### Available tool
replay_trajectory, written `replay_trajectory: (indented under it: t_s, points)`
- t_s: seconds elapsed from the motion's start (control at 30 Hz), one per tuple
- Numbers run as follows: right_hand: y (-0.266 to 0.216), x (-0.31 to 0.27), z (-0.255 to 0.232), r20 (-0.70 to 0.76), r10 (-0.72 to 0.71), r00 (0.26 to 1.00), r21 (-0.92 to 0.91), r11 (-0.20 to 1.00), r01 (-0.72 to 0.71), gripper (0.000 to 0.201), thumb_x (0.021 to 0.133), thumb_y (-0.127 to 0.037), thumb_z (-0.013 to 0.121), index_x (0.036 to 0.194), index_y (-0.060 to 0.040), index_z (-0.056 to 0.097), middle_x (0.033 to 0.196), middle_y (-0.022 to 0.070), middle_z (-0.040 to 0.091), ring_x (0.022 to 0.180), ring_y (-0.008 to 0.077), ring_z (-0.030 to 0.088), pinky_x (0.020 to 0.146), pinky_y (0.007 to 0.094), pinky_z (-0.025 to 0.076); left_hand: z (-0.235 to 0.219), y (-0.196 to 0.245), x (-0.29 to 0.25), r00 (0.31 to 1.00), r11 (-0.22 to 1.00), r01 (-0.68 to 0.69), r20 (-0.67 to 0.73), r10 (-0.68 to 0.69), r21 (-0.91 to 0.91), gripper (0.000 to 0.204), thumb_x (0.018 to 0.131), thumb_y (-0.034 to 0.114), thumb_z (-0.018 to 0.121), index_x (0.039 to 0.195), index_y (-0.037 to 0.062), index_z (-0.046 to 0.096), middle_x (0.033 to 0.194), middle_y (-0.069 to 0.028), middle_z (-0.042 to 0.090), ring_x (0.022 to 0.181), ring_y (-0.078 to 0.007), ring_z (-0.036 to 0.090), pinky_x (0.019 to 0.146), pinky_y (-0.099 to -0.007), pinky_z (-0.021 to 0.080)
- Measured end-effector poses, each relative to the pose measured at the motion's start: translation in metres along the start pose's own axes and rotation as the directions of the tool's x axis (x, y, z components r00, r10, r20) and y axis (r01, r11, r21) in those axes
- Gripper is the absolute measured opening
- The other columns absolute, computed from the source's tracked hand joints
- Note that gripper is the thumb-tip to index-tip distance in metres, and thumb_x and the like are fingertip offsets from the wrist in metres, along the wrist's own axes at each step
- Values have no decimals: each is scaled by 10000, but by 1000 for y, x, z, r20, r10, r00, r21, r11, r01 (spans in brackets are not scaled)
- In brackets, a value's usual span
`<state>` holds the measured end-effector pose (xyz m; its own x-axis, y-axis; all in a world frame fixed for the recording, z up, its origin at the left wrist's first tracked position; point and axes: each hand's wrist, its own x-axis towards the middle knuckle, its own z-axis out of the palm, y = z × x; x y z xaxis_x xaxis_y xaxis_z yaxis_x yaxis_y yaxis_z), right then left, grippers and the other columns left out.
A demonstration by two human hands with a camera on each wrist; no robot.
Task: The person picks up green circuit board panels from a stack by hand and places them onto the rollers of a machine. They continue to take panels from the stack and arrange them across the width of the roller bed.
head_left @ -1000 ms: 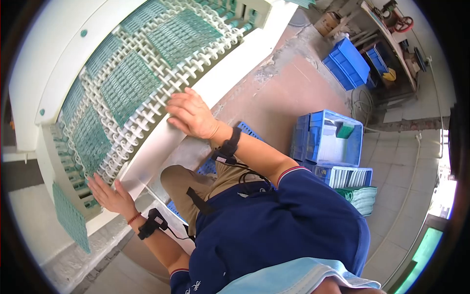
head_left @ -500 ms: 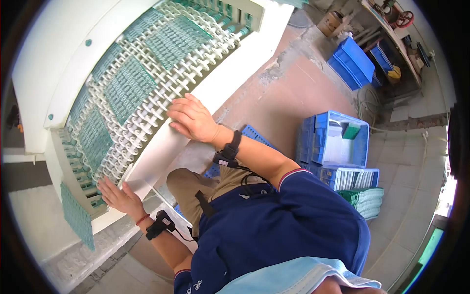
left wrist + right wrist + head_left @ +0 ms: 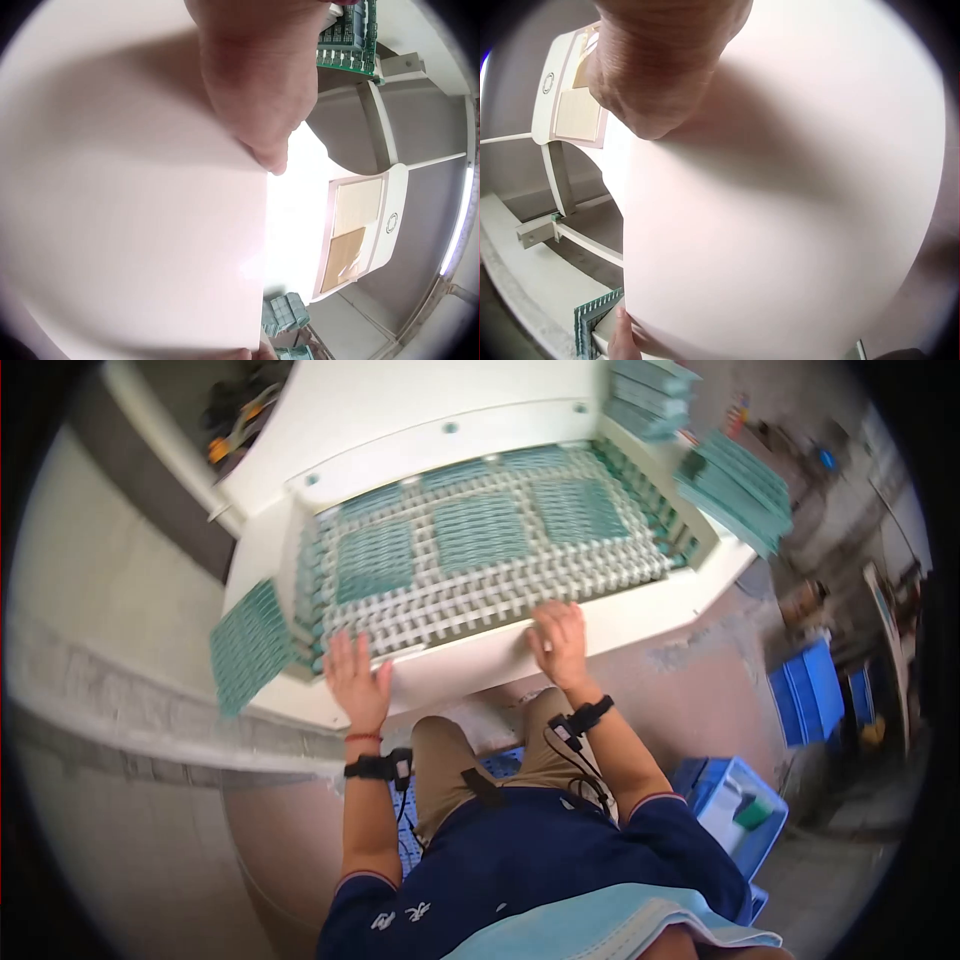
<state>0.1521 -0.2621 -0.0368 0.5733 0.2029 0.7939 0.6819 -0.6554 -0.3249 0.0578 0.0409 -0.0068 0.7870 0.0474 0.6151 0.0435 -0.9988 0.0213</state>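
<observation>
In the head view, my left hand (image 3: 355, 678) rests with straight fingers on the front edge of a white machine (image 3: 450, 680), near its left corner. Further right, my right hand (image 3: 562, 645) lies on the same edge, its fingers bent slightly over the rim. Behind the hands is a bed of white wheeled rollers (image 3: 500, 592) carrying several green circuit board panels (image 3: 480, 530). Another green circuit board (image 3: 250, 645) leans at the machine's left side, close to my left hand. Both wrist views show the palms against the white front panel (image 3: 135, 247).
Stacked green panels (image 3: 735, 490) stand on the machine's right end. Blue crates (image 3: 808, 690) sit on the floor at right, and an open blue bin (image 3: 740, 815) is beside my right elbow. A blue perforated surface (image 3: 500, 763) shows beneath my legs.
The head view has swung round, so the machine now lies straight ahead and its right end with the stacked panels shows. Both hands stay at its front edge.
</observation>
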Motion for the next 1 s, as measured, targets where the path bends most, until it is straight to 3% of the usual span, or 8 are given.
replay_trajectory:
  t_s: [0.23,0.53,0.6,0.67,0.77,0.87,0.97,1.0]
  points:
    - [-9,4,-4,29,-17,999,21,1000,16,300,744,-104,620,1032,-67,543,1036,95,535,1046,274,477,979,451,279,-2,-3,-2,993,998,62,-94,-65,-33,555,765,360,596,1229,85,464,1315,-175,382,1242,-323,319,1016,-466,209]
    - [-14,6,-5,62,-8,998,6,1000,8,302,753,-97,615,1037,-48,528,1042,115,522,1053,289,468,987,466,264,-9,-3,-3,994,983,65,-79,-79,-171,531,784,345,590,1229,86,465,1323,-157,378,1254,-296,315,1024,-437,207]
    - [-13,6,-4,85,7,996,1,1000,-7,291,750,-96,617,1025,-47,535,1034,116,525,1049,290,471,986,466,266,-17,-4,-5,992,984,85,-76,-98,-155,545,790,345,587,1238,67,448,1321,-168,375,1259,-313,301,1021,-435,225]
    - [-16,9,-8,122,8,993,-6,1000,-7,291,745,-92,618,1022,-49,537,1036,116,525,1048,292,473,988,468,270,-25,-4,-10,991,952,96,-63,-119,-292,560,792,334,588,1245,45,429,1319,-180,373,1259,-334,293,1017,-435,242]
    - [-19,11,-13,148,17,989,-3,1000,-17,301,742,-88,617,1029,-49,535,1041,119,526,1049,295,473,996,470,269,-50,2,-23,988,938,110,-66,-139,-330,534,777,266,617,1209,8,439,1296,-191,390,1239,-356,319,1001,-430,281]
    - [-23,16,-16,155,1,988,-13,1000,1,289,740,-73,617,1018,-41,543,1044,127,527,1028,308,481,970,449,304,-82,-1,-28,975,931,84,-161,-150,-355,476,757,188,629,1158,-11,467,1246,-199,431,1200,-367,369,979,-428,313]
    - [-39,22,-20,146,178,973,94,977,-193,182,765,-43,604,940,-11,569,993,147,540,949,315,509,842,380,404,-114,-15,-34,875,950,204,-391,-286,-238,419,773,140,585,1146,-16,472,1190,-215,459,1129,-372,424,943,-429,334]
    - [-48,28,-23,159,169,973,104,977,-186,182,765,-43,604,940,-11,569,993,147,540,949,315,509,842,380,404,-119,-24,-34,872,948,221,-389,-297,-229,419,773,140,585,1146,-16,472,1190,-215,459,1129,-372,424,943,-429,334]
